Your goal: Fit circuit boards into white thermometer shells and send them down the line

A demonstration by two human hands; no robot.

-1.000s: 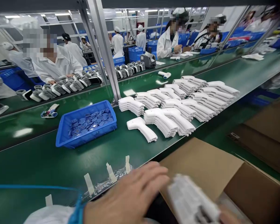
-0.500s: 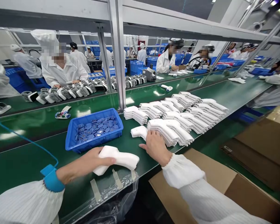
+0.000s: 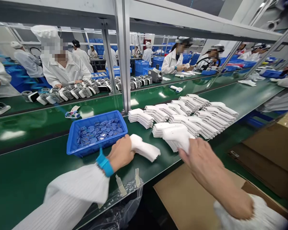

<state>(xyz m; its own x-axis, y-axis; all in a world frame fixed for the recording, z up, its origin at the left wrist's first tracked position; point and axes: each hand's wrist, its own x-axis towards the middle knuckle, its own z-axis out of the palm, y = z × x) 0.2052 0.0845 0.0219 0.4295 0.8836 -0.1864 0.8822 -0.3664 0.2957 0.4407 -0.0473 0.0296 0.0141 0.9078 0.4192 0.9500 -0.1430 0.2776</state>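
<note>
A metal frame (image 3: 126, 64) stands over the glossy green surface (image 3: 26, 172). Blue crates (image 3: 141, 66) sit behind, a pale pillar (image 3: 238, 12) farther right.

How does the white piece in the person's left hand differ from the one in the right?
The left piece is held at its wider head, in the left hand; the right piece is held at its handle, in the right hand. The left piece's handle is exposed; the right piece's is mostly covered. The left piece is near the blue tray, the right piece by the stacks. Both are white.
</note>
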